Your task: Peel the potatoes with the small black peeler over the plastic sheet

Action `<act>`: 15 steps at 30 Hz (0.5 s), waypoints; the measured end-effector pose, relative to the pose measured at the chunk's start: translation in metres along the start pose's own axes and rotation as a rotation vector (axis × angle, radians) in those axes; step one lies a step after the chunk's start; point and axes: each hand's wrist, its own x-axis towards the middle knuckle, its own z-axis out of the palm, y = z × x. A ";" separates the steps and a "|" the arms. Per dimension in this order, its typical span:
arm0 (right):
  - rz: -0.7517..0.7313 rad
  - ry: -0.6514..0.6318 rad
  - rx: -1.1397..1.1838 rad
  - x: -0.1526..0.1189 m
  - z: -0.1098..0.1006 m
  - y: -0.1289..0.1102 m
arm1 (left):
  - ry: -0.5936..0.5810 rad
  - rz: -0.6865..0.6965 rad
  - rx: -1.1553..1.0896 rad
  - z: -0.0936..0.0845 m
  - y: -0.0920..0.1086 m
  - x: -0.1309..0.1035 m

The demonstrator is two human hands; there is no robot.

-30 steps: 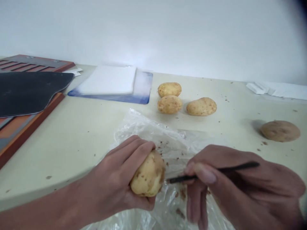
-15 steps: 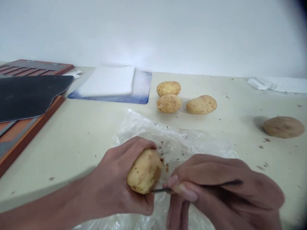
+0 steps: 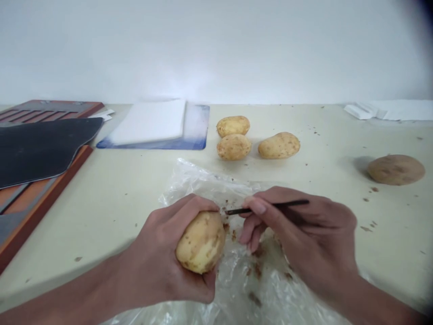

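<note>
Part-peeled potato (image 3: 200, 243); slender dark tool (image 3: 238, 211)

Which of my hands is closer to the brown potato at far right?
Right. Your right hand is left of the brown potato and nearer you; your left hand is much farther left, gripping another potato.

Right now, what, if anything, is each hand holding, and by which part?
Left hand: potato, by its left side. Right hand: black tool, pinched between tip and middle.

Bare left hand (image 3: 165, 248), bare right hand (image 3: 311, 232), slim fingers (image 3: 199, 204), visible right thumbnail (image 3: 260, 206), bare slender forearms (image 3: 84, 284)
</note>
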 end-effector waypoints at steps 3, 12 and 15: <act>0.065 -0.096 0.055 -0.003 0.002 -0.002 | -0.009 -0.022 -0.037 0.000 -0.001 -0.001; 0.138 -0.025 0.069 -0.002 -0.001 -0.002 | -0.024 -0.034 -0.059 0.000 -0.002 -0.002; 0.160 -0.080 0.218 -0.007 0.003 -0.004 | -0.096 -0.082 -0.085 -0.001 -0.002 -0.001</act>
